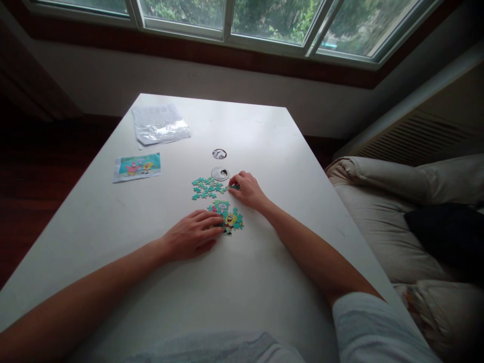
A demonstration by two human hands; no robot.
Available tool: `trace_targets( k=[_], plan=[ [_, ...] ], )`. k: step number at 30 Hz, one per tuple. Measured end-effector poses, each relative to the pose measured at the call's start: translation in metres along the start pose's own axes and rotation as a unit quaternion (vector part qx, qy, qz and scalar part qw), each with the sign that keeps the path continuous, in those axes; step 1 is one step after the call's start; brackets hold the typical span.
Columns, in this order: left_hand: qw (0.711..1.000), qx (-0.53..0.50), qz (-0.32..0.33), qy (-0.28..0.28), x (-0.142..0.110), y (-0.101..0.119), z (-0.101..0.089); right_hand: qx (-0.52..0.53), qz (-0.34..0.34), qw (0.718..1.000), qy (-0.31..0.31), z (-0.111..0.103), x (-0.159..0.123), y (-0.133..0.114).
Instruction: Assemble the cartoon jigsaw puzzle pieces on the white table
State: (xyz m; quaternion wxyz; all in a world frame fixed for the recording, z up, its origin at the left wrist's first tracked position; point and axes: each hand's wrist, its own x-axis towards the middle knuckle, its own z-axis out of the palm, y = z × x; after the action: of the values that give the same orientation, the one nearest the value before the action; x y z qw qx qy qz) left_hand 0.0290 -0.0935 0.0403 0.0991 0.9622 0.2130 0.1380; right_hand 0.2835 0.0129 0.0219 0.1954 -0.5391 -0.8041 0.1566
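Observation:
A partly assembled cartoon jigsaw puzzle (230,220), teal with a yellow figure, lies on the white table. My left hand (194,232) rests over its left side, fingers stretched out and covering part of the picture. Just beyond the puzzle is a cluster of loose teal puzzle pieces (206,187). At the right end of that cluster my right hand (246,190) has its thumb and forefinger curled around a puzzle piece (235,187), which the fingers partly hide.
Two round pictures (219,154) (220,174) lie beyond the pieces. To the left are a cartoon picture card (138,167) and a clear plastic packet with papers (161,124). A beige sofa (374,217) stands along the right of the white table (151,297).

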Motion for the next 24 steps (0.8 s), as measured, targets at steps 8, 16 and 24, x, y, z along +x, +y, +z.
trace_targets(
  k=[8, 16, 24],
  plan=[
    [0.999, 0.023, -0.027, -0.015, 0.0, 0.0, -0.002, 0.147, -0.003, 0.988, 0.037, 0.003, -0.009, -0.011],
    [0.999, 0.034, -0.037, -0.007, -0.002, -0.003, -0.004, 0.524, 0.074, 0.848, -0.016, -0.008, -0.022, -0.029],
    [0.998, 0.035, -0.049, 0.001, -0.003, -0.005, -0.004, 0.539, 0.068, 0.838, -0.051, -0.015, -0.028, -0.042]
  ],
)
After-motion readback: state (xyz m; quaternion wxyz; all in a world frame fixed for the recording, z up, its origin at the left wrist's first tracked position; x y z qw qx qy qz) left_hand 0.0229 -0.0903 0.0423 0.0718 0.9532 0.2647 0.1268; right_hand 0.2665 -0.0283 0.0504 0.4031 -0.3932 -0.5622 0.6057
